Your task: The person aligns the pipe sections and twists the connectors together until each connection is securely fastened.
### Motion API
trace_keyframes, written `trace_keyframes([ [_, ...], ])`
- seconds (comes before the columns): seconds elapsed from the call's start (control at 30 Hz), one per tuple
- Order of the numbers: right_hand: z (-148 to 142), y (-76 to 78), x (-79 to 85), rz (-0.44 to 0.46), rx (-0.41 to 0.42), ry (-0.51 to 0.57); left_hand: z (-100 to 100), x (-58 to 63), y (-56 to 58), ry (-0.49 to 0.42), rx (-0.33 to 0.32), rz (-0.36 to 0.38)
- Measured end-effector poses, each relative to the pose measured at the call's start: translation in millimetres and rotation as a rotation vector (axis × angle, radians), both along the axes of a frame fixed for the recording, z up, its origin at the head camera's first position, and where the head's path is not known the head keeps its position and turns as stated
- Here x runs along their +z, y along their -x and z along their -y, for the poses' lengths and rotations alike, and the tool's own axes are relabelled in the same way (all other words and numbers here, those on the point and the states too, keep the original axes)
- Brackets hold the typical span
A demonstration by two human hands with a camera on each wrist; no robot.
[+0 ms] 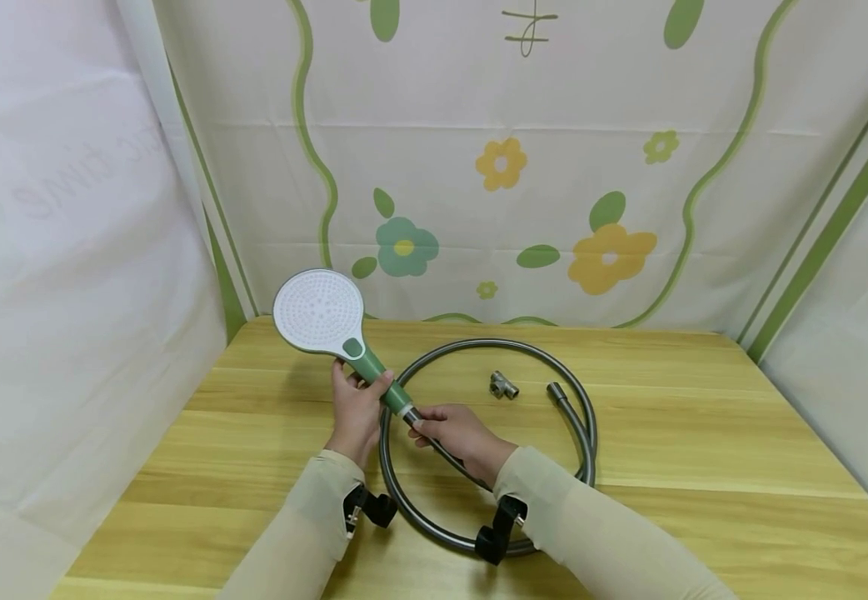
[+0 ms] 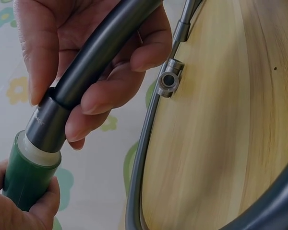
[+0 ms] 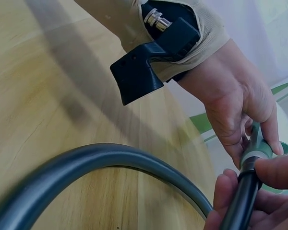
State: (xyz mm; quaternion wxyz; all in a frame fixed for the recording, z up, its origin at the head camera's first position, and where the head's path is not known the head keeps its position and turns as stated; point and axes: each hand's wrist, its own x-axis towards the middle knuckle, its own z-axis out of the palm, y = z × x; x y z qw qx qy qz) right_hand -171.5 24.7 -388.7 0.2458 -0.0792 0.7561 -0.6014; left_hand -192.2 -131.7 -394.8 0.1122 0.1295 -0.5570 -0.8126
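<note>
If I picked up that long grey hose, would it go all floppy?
Probably bendy rather than string-floppy: the hose lies in a wide, rounded loop. Its smooth, shiny surface might feel a bit slippery. Its loose end would likely swing about, since no hand is holding it.

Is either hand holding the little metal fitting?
No, the metal fitting lies on the wooden table, inside the loop of the gray hose.

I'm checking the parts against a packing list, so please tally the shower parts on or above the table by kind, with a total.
Shower head: 1
Hose: 1
Small metal fitting: 1
Total: 3
</note>
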Motion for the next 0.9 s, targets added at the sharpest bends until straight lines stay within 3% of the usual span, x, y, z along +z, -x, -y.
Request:
trace_keyframes([
  [0.27, -0.1, 1.3, -0.5, 0.014, 0.003, 0.012, -1.4, -2.4, 1.0, 0.051, 0.033, -0.009],
  [0.9, -2.8, 0.6, 2.6, 0.002, 0.053, -0.009, -2.9, -0.3, -1.6, 0.017, 0.032, -0.052],
])
